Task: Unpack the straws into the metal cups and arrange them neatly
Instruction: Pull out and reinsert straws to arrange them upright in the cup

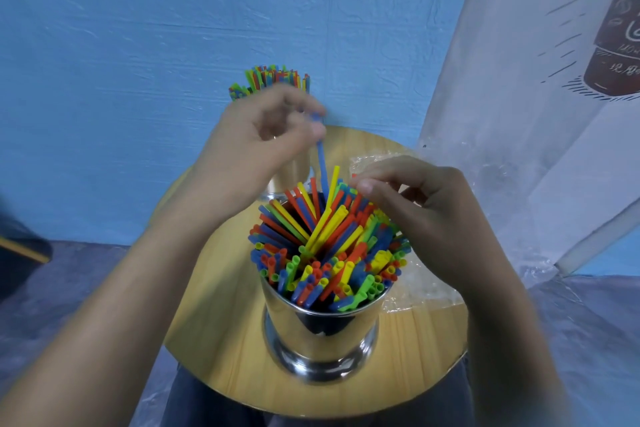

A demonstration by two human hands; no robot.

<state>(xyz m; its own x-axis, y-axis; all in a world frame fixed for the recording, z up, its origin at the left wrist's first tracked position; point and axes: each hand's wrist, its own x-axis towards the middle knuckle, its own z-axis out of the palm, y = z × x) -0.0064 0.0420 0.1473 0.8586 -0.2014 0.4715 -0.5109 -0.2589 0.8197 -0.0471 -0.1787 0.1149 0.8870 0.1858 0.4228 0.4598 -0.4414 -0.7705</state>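
A shiny metal cup (320,333) stands near the front of a round wooden table (221,322), packed with several coloured straws (329,253) that lean in different directions. My left hand (256,146) pinches a single blue straw (322,163) above the cup, its lower end among the others. My right hand (419,208) rests its curled fingertips on the straw tops at the cup's far right side. A second metal cup (294,170) stands behind, mostly hidden by my left hand, with its straws (268,80) sticking up above my knuckles.
Crumpled clear plastic wrapping (426,291) lies on the table's right side, under and behind my right hand. A blue wall rises close behind the table. A white banner (540,97) leans at the right. My lap is below the table's front edge.
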